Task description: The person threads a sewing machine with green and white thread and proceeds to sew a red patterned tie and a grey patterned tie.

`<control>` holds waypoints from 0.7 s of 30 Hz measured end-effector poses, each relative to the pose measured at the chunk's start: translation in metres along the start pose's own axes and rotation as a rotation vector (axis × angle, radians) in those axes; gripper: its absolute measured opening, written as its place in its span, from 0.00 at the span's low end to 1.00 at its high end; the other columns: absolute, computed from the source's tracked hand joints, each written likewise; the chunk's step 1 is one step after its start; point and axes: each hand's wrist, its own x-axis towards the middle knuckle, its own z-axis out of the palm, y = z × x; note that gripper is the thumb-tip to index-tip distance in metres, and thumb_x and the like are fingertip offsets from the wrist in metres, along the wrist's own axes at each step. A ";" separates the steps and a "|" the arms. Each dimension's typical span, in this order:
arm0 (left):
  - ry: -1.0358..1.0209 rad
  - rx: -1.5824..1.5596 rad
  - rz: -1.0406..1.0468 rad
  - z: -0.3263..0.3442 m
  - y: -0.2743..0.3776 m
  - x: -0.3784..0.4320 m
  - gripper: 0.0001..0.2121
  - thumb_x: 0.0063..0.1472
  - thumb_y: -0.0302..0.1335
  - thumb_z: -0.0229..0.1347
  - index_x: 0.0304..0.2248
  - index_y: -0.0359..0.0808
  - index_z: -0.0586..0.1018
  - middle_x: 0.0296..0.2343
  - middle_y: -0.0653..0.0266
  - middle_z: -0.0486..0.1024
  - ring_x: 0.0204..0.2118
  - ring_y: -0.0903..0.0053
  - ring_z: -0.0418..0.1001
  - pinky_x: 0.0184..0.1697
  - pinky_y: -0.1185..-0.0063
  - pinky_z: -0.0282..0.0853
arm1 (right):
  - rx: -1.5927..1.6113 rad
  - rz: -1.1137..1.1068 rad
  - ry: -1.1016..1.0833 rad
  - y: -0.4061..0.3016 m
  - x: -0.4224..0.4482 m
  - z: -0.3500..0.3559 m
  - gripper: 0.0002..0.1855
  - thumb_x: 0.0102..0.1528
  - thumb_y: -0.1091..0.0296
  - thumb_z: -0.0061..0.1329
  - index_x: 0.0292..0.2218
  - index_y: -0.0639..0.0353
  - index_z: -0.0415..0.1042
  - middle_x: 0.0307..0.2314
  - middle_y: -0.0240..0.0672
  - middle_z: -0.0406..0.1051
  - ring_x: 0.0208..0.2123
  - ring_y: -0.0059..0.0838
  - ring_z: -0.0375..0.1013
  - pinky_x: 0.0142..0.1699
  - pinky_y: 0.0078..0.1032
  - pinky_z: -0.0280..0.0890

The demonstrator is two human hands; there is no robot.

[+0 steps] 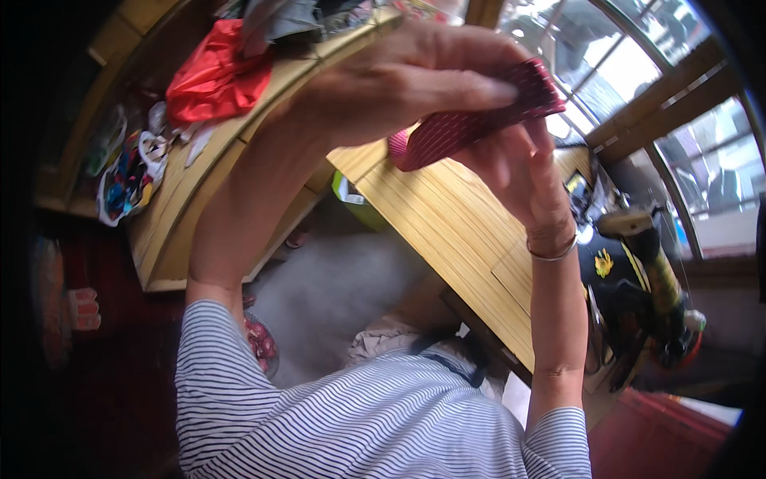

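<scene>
Up in front of me is a folded strip of dark red cloth [461, 135] with small white dashes, its left end curling round. My left hand [413, 78] reaches over from the left and pinches the strip, thumb flat on the near face. From below, my right hand [508, 173], with a metal bangle at the wrist, meets the strip near its right end; some of its fingertips are hidden behind the cloth. Both hands are a little blurred. Below them lies a light wood-grain tabletop [443, 215]. A black sewing machine [646, 281] with a gold emblem stands to the right.
Left of me a wooden shelf unit [203, 143] holds a red plastic bag [221, 78] and a bag of colourful scraps [134, 173]. On the floor, a basin with red pieces [261, 344] sits by my left side. Barred windows [610, 54] are at the upper right; a red box-like object [658, 437] is lower right.
</scene>
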 end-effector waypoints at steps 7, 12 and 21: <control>-0.274 -0.163 -0.456 0.048 -0.058 -0.033 0.10 0.70 0.22 0.45 0.45 0.28 0.74 0.30 0.64 0.78 0.25 0.86 0.77 0.30 0.86 0.75 | 0.342 -0.190 0.520 -0.007 -0.100 0.017 0.36 0.66 0.49 0.41 0.64 0.66 0.51 0.55 0.41 0.68 0.60 0.38 0.65 0.67 0.45 0.54; -0.628 0.095 -0.533 0.077 -0.115 -0.031 0.07 0.65 0.21 0.50 0.40 0.30 0.78 0.24 0.65 0.77 0.21 0.85 0.75 0.26 0.84 0.71 | 0.166 -0.264 0.756 -0.028 -0.195 0.032 0.23 0.67 0.61 0.41 0.57 0.68 0.62 0.41 0.38 0.77 0.50 0.36 0.74 0.63 0.54 0.60; -0.560 0.415 -0.584 0.055 -0.167 -0.024 0.10 0.61 0.29 0.59 0.35 0.29 0.80 0.23 0.62 0.76 0.28 0.82 0.71 0.34 0.77 0.69 | -0.028 0.092 1.393 -0.019 -0.294 0.061 0.15 0.65 0.65 0.47 0.49 0.65 0.72 0.43 0.44 0.76 0.46 0.36 0.77 0.51 0.33 0.75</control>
